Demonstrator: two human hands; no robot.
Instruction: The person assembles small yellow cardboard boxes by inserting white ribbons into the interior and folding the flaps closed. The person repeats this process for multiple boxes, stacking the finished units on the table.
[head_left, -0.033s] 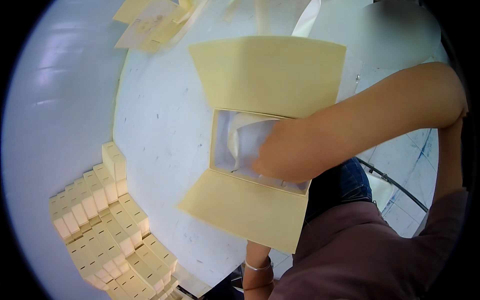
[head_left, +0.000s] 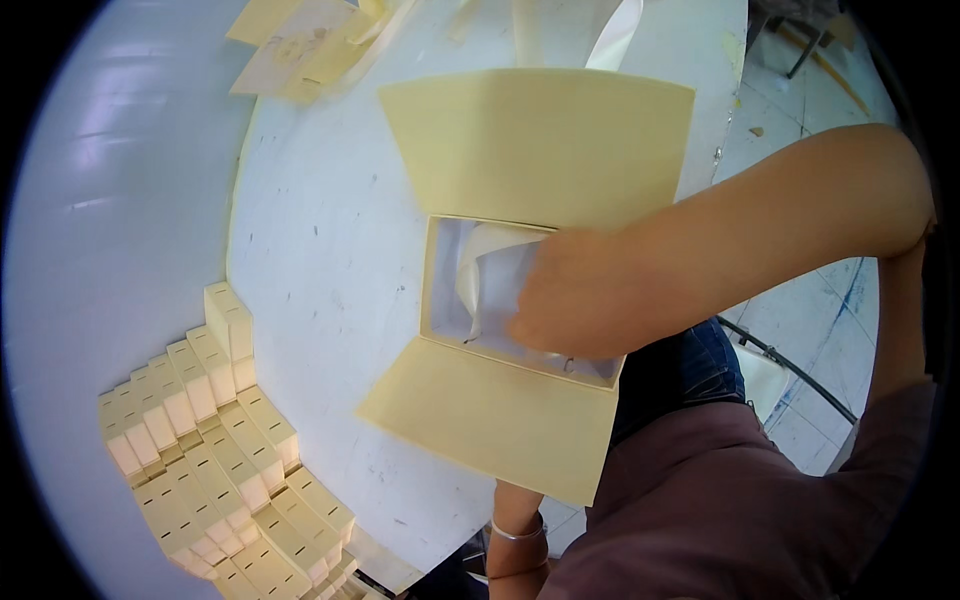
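A cream box [head_left: 424,285] stands on the white table, its two wide flaps folded outward, one away from me and one toward me. Inside the pale lining lies a cream ribbon [head_left: 470,285], curling along the left and far walls. My right hand [head_left: 575,290] reaches down into the box's right half, knuckles up. Its fingers are bent out of sight, so what they touch is hidden. A small dark hook-like loop [head_left: 569,365] shows at the near wall. The near flap [head_left: 500,420] covers my left hand; only the wrist with a silver bangle [head_left: 517,535] shows below it.
Stacked cream boxes [head_left: 215,460] with small dark slots rise in steps at the lower left. More cream pieces [head_left: 300,50] and a white strip [head_left: 615,35] lie at the table's far side. The table edge [head_left: 722,150] runs at the right, with tiled floor beyond.
A dark blurred shape at the upper right is gone, and floor shows there. My right hand has shifted very slightly inside the box; box and ribbon look nearly the same.
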